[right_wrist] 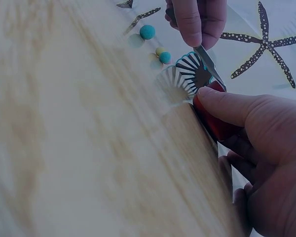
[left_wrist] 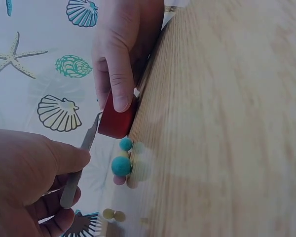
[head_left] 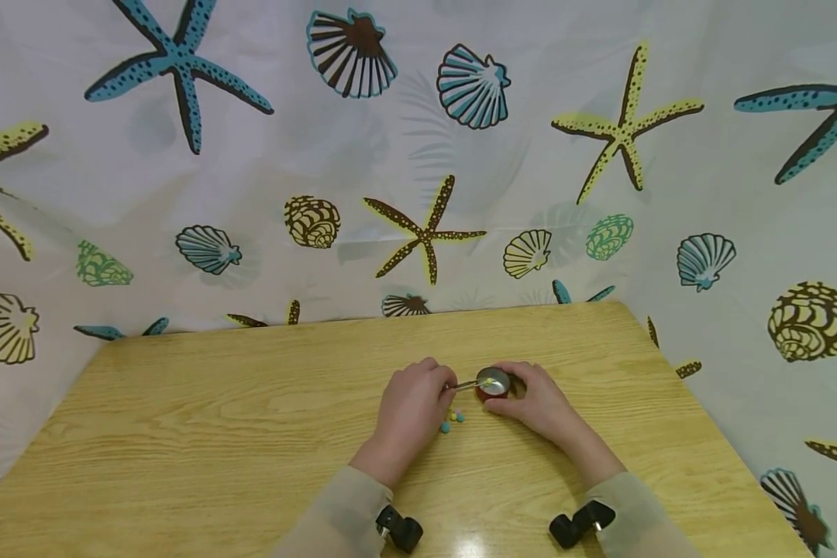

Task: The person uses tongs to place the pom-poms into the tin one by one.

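Both hands work: left hand pinches tweezers pointing right into red cup, gripped by right hand.

Wooden table; seashell-and-starfish curtain behind.

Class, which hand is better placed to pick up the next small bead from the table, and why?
Probably the left hand: it holds the tweezers, and the beads lie beside it. The right hand grips the red cup.
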A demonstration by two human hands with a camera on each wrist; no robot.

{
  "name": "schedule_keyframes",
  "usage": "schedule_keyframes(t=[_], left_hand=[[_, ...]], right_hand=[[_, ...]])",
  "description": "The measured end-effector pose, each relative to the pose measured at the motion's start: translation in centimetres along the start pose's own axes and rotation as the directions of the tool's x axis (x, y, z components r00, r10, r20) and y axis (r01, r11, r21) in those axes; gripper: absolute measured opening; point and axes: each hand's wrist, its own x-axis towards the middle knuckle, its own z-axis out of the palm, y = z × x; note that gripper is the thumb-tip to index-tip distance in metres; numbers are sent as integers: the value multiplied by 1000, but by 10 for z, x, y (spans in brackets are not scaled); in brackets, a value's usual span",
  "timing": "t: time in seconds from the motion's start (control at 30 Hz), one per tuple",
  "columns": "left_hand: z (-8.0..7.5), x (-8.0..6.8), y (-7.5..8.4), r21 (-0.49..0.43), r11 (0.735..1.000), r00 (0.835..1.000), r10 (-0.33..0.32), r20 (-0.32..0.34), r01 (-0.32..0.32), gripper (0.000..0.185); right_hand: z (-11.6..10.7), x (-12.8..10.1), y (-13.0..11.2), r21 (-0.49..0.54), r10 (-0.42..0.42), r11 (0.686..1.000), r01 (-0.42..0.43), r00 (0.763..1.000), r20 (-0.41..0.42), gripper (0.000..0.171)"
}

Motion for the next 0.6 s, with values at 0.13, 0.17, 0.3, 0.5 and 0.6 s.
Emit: schedule_keyframes(t=[0.13, 0.17, 0.3, 0.5, 0.6], left_hand=[[0, 0, 0, 3, 1000, 1000, -4, 0, 4, 4], [0, -1, 0, 2, 1000, 1000, -4, -2, 4, 4], [0, -1, -1, -8, 1000, 1000, -9, -11, 9, 4], [-5, -3, -6, -22, 1000, 999, -17, -48, 16, 5], [-9, -5, -9, -31, 999, 997, -20, -68, 18, 5]], right_hand=[[0, 0, 0, 0, 0, 1000, 0, 1000, -2, 59], [1, 0, 0, 0, -2, 1000, 2, 1000, -2, 59], [1, 0, 1, 4, 1, 1000, -1, 1000, -4, 59], [1, -1, 0, -4, 6, 1000, -6, 1000, -4, 60], [1, -1, -1, -4, 12, 1000, -12, 1000, -5, 61]])
